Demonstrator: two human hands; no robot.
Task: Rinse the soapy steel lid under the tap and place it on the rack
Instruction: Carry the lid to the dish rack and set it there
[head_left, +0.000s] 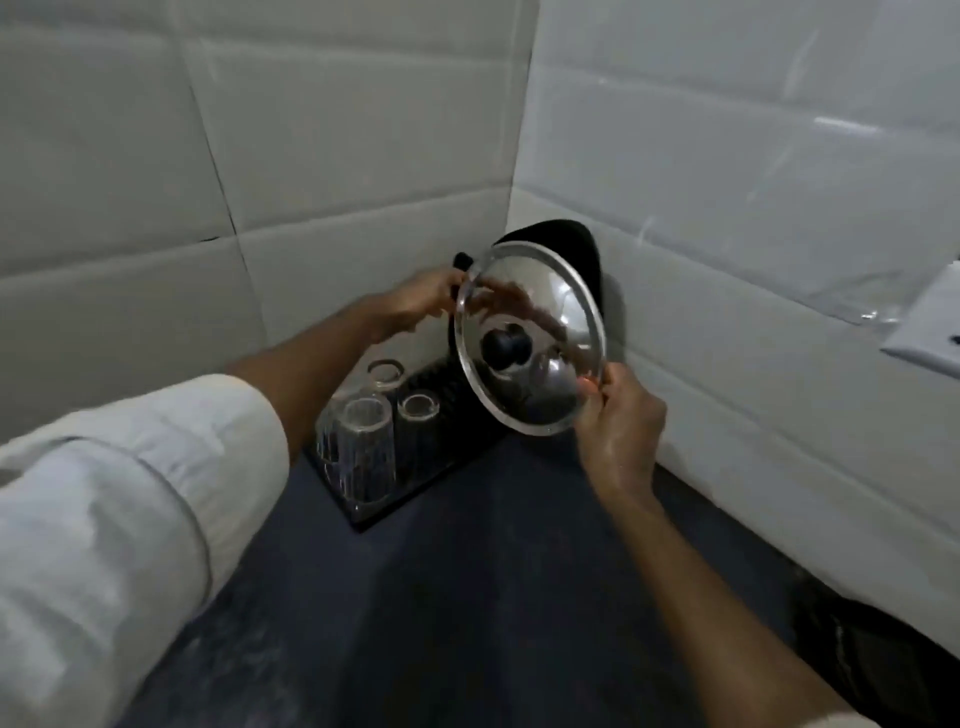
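Here the steel lid (545, 291) hung tilted above the black rack (441, 384), the right hand (621, 421) pinching its lower rim, the left hand (415, 301) closed on the upper edge; best lowered gently behind the upturned glasses (366, 431), leaning on the dark pan (571, 244); wet steel probably slips.

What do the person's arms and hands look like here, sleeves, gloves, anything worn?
Both hands are bare: no gloves, rings or watch visible on the left hand or the right hand. The left arm wears a loose white sleeve, pushed up so the forearm is uncovered. The right forearm is bare as far as the frame shows; a pale scrap at the bottom edge may be a sleeve.
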